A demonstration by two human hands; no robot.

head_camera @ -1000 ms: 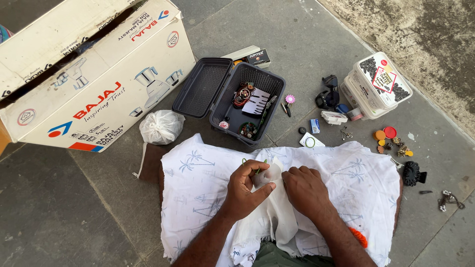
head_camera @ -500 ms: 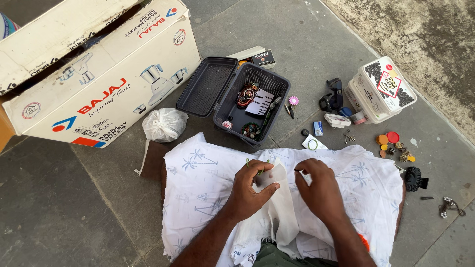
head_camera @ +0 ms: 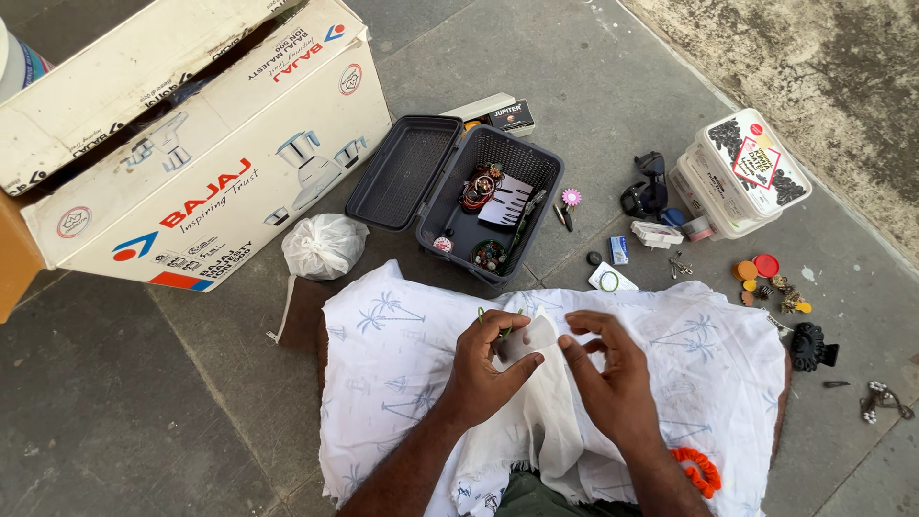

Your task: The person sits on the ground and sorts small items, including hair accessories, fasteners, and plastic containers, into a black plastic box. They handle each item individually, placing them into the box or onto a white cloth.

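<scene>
Gripping a fold of the white cloth (head_camera: 402, 383), the left hand (head_camera: 483, 369) has its fingers closed on the fabric together with a small green-edged item (head_camera: 490, 319), too small to identify. The right hand (head_camera: 613, 369) hovers just beside it, fingers spread and slightly curled, holding nothing; whether its fingertips touch the cloth cannot be told. The cloth, printed with blue palm trees, lies spread over the lap and the stone floor (head_camera: 144, 412). An orange scrunchie (head_camera: 697, 469) rests on the cloth near the right forearm. Beyond the hands stands an open grey box (head_camera: 459, 196) containing small trinkets. A tied white bag (head_camera: 324, 245) sits to its left, against a large carton (head_camera: 191, 153). To the right: a plastic tub (head_camera: 737, 174), coloured buttons (head_camera: 761, 273), a black hair clip (head_camera: 812, 347).
</scene>
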